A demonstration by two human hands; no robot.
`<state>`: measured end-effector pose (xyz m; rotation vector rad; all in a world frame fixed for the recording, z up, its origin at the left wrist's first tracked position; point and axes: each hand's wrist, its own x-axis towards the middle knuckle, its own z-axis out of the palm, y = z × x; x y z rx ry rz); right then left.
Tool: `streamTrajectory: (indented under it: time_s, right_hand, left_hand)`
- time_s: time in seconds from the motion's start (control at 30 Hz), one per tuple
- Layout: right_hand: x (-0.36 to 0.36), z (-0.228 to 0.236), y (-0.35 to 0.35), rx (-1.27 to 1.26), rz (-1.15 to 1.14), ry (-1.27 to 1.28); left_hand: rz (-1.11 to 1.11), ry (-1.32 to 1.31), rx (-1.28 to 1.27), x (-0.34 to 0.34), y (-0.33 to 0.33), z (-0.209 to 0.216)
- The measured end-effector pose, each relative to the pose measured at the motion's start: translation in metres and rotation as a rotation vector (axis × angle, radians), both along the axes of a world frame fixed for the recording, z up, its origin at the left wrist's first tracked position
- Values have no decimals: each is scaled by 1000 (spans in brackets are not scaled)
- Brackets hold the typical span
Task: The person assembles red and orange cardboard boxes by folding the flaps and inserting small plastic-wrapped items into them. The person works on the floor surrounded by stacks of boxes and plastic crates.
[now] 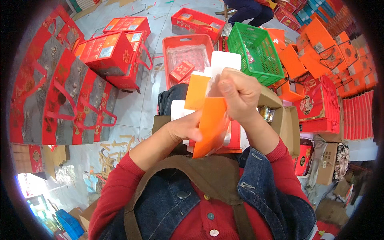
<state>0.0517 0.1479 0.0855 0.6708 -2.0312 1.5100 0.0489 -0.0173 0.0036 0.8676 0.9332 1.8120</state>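
Note:
Over my lap I hold an orange folding carton (212,120) with white inner faces and flaps, partly opened out and slightly blurred. My left hand (182,127) is closed on its left side, with some fingers hidden behind the orange panel. My right hand (241,93) makes a closed grip at the carton's upper right edge, thumb on top. A white flap (226,61) sticks up beyond the right hand. Under the hands lie white and red flat pieces (239,138), mostly covered.
Ahead stands a red plastic crate (167,60) holding a small patterned red box (182,71); a green crate (266,74) is right of it. Red-grey gift bags (60,96) line the left. Orange boxes (316,60) crowd the right. An open brown carton (294,124) sits beside my right arm. Another person's legs (250,14) show at the top.

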Motion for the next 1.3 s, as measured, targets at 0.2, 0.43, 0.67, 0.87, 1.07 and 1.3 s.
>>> streamTrajectory:
  time_s: [0.2, 0.43, 0.67, 0.87, 1.07, 1.3]
  right_hand:
    - [-11, -47, 34, -275, -219, -260]
    - [19, -95, -3, -334, -72, -691]
    - [12, -110, 13, -267, -31, -860]
    - [17, -120, 1, -491, -35, -720]
    - [17, -92, 0, -384, 66, -702]
    - [4, -89, 36, -317, 259, -935]
  left_hand:
    - [257, -579, 72, -1, 8, -29]
    - [662, -533, -180, -4, 6, -36]
    - [802, -500, -283, -3, 4, -46]
    - [824, -423, -173, -2, 4, -48]
    - [742, -311, -164, -23, -9, -9]
    - [741, -215, -184, -21, -12, -16]
